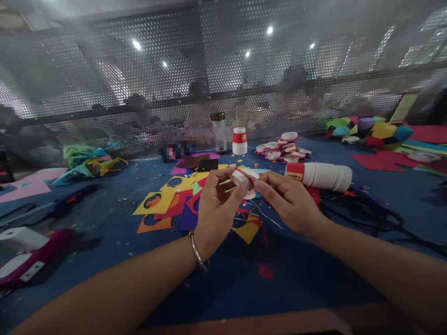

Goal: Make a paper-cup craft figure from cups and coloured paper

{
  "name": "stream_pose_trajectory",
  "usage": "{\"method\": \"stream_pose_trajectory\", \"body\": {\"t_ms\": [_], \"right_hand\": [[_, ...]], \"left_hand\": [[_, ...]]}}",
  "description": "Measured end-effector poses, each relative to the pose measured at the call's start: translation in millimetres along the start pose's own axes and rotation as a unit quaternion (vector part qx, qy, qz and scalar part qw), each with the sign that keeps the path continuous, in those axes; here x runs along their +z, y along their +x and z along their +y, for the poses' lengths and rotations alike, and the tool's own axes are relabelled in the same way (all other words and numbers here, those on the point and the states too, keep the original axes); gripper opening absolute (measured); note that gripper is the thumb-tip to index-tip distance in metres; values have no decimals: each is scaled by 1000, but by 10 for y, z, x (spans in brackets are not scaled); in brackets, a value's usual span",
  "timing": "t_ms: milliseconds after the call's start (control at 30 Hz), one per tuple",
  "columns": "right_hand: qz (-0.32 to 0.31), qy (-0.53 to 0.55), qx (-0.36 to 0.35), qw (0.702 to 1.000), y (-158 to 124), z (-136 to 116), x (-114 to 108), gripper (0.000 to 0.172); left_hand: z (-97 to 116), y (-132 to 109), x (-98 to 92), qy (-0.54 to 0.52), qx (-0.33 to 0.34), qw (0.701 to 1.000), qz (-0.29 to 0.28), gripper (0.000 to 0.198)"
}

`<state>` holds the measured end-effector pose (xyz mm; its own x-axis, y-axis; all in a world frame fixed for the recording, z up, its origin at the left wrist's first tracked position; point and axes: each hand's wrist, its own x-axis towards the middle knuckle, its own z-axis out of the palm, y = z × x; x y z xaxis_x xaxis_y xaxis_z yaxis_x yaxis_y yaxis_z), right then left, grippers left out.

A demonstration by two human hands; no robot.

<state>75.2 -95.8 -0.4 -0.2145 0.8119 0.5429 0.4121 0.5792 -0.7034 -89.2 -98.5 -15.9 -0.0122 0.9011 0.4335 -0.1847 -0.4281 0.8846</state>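
Note:
A cut-down white paper cup (248, 190) with red on its side is held up over the middle of the table. My left hand (218, 204) wraps round it, thumb on the near side and fingers behind. At its right edge my right hand (288, 197) pinches the cut red-and-white rim between thumb and fingertips. Whether a separate strip is in that pinch is too small to tell. Below the hands lie thin paper strips (267, 215) and a yellow paper piece (247, 230).
Coloured paper squares with round holes (153, 203) lie left of my hands. Behind stand a glass bottle (219, 135), stacked paper cups (240, 142) and a pile of cut cup bottoms (279, 151). A lying cup stack (324, 176) and black cables (377, 214) are at right; a power strip (38, 256) at left.

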Motion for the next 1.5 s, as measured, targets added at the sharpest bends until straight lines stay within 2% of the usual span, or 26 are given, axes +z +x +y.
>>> {"method": "stream_pose_trajectory", "body": {"t_ms": [200, 467, 933, 1100, 1333, 1500], "right_hand": [[-11, -3, 11, 1000, -2, 49, 4, 37], [-15, -19, 24, 999, -1, 53, 2, 38], [1, -38, -3, 999, 3, 46, 5, 35], [-7, -33, 17, 999, -5, 58, 20, 35], [-20, -41, 25, 999, -6, 89, 11, 41], [-17, -41, 17, 999, -5, 69, -2, 37]], "left_hand": [[-42, 27, 0, -26, -34, 999, 27, 46], [-58, 50, -7, -33, -9, 998, 44, 50], [-74, 40, -11, -32, -24, 999, 32, 47], [-89, 64, -23, -26, -20, 999, 41, 46], [-80, 18, -1, 20, -24, 1000, 6, 46], [-64, 3, 0, 30, -22, 999, -2, 47]]}}
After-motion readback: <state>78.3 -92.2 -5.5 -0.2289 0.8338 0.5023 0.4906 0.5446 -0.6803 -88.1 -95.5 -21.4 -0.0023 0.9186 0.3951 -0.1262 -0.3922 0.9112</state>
